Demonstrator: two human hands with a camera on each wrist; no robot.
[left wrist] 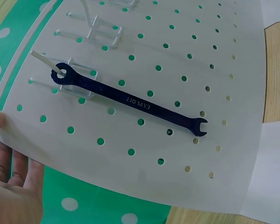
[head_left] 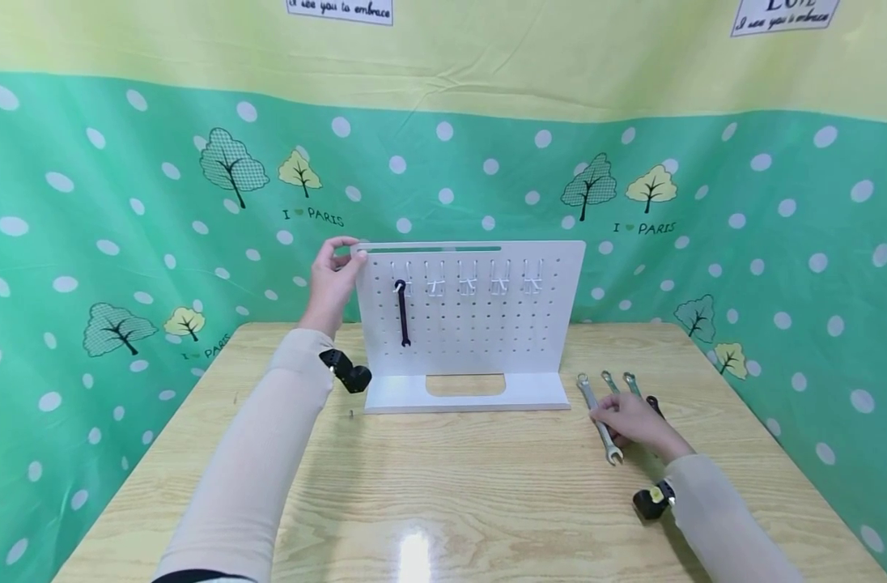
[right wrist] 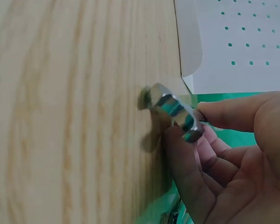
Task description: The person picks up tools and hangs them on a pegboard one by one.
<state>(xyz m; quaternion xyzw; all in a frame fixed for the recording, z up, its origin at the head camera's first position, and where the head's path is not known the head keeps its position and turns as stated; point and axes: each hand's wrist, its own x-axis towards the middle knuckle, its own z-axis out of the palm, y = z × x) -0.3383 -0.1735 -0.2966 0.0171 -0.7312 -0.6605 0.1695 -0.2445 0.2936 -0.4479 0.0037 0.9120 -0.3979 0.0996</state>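
Observation:
My left hand (head_left: 332,283) grips the upper left corner of a white pegboard (head_left: 473,344), thumb in front and fingers behind. A dark blue combination wrench (left wrist: 135,101) hangs by its ring end from the leftmost hook, its open end pointing down. To the right of the board, my right hand (head_left: 638,425) pinches a silver combination wrench (head_left: 609,447) between thumb and fingers, low over the table. That wrench's open end faces the camera in the right wrist view. Two smaller silver wrenches (head_left: 609,380) and a dark wrench (head_left: 655,405) lie beside the right hand, partly hidden by it.
Several white wire hooks (head_left: 468,283) line the upper part of the board, the others bearing no tool. The board's base stands on a wooden table (head_left: 458,470). Behind hangs a green and yellow dotted cloth (head_left: 443,166). A tiny object (head_left: 352,414) lies left of the base.

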